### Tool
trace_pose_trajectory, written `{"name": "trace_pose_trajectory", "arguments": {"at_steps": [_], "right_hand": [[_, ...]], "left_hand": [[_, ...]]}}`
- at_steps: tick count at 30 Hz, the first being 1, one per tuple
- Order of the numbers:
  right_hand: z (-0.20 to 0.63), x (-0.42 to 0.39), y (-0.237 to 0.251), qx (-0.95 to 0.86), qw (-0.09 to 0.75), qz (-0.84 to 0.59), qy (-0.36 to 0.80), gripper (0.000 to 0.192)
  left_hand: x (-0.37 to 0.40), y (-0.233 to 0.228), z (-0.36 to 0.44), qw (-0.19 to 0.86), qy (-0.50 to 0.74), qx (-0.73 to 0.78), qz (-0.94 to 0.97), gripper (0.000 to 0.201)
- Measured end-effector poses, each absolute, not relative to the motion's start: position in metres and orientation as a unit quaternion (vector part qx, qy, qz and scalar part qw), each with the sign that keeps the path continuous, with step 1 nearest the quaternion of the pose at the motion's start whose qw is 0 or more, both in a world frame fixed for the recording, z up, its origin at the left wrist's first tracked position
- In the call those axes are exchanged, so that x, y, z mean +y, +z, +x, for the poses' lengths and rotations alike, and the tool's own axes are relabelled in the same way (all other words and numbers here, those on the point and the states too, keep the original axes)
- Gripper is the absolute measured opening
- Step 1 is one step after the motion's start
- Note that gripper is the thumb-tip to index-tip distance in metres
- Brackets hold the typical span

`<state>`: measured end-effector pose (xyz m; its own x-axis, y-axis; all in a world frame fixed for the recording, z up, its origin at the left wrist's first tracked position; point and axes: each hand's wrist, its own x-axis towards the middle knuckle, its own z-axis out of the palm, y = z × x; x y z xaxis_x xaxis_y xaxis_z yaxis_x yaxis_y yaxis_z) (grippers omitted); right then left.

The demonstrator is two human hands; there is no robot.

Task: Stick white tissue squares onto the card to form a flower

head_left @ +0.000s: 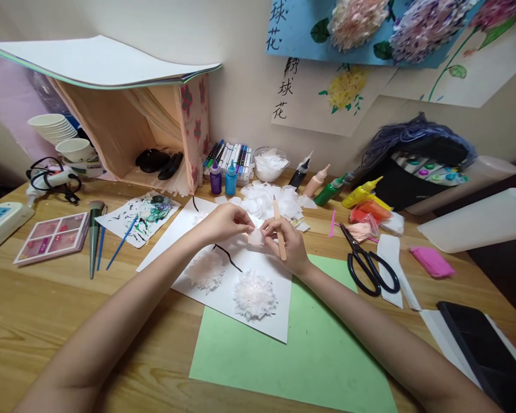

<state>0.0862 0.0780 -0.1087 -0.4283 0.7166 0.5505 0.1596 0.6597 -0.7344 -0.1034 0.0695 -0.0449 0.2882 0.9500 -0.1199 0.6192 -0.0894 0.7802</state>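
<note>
Between both hands, above the white sheet point(163, 252), is a small piece of white tissue paper point(255, 237). My left hand point(227, 222) pinches its upper left edge. At its right side, the fingertips of my right hand point(290, 244) grip the same piece, while a wooden pencil point(279, 226) stands tilted between the fingers of that hand. Two fluffy white paper flowers, one on the left point(205, 269) and one on the right point(254, 293), lie on the sheet beside a black painted line point(227, 256). Just behind my hands is a heap of white tissue pieces point(269, 199).
Green paper point(292, 355) lies partly under the white sheet. Black-handled scissors point(367, 267) and a phone point(485, 350) are at right. Paint bottles point(231, 178), markers point(230, 158) and a bowl of tissue point(272, 165) line the back. Brushes point(93, 235) and a paint-smeared sheet point(133, 221) lie left.
</note>
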Motion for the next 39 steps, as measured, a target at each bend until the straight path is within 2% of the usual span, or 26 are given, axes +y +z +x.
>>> {"name": "trace_pose_trajectory", "arguments": {"at_steps": [2,5,9,12,14,19,23,29,36,39], "right_hand": [[0.087,0.079,-0.11,-0.773,0.461,-0.29,0.325,0.011],[0.091,0.081,-0.112,-0.722,0.511,-0.319,0.339,0.005],[0.097,0.088,-0.114,-0.659,0.581,-0.314,0.36,0.024],[0.099,0.091,-0.114,-0.636,0.606,-0.292,0.377,0.029],[0.1,0.091,-0.115,-0.632,0.619,-0.294,0.361,0.029],[0.104,0.087,-0.118,-0.725,0.572,-0.261,0.282,0.047],[0.105,0.084,-0.116,-0.795,0.529,-0.199,0.221,0.046],[0.103,0.085,-0.113,-0.819,0.506,-0.198,0.185,0.043],[0.103,0.086,-0.114,-0.797,0.514,-0.257,0.184,0.043],[0.105,0.086,-0.116,-0.797,0.532,-0.226,0.175,0.044]], "left_hand": [[0.068,-0.046,-0.101,0.377,0.201,0.561,0.709,0.015],[0.066,-0.047,-0.098,0.367,0.171,0.557,0.725,0.016],[0.066,-0.052,-0.095,0.39,0.162,0.538,0.729,0.016],[0.066,-0.056,-0.092,0.456,0.178,0.501,0.714,0.019],[0.065,-0.059,-0.09,0.429,0.193,0.521,0.712,0.018],[0.06,-0.065,-0.082,0.267,0.17,0.587,0.745,0.016],[0.057,-0.066,-0.079,0.198,0.148,0.607,0.756,0.017],[0.056,-0.063,-0.078,0.178,0.137,0.608,0.761,0.016],[0.056,-0.067,-0.077,0.169,0.16,0.589,0.774,0.017],[0.056,-0.069,-0.076,0.139,0.168,0.585,0.781,0.016]]}}
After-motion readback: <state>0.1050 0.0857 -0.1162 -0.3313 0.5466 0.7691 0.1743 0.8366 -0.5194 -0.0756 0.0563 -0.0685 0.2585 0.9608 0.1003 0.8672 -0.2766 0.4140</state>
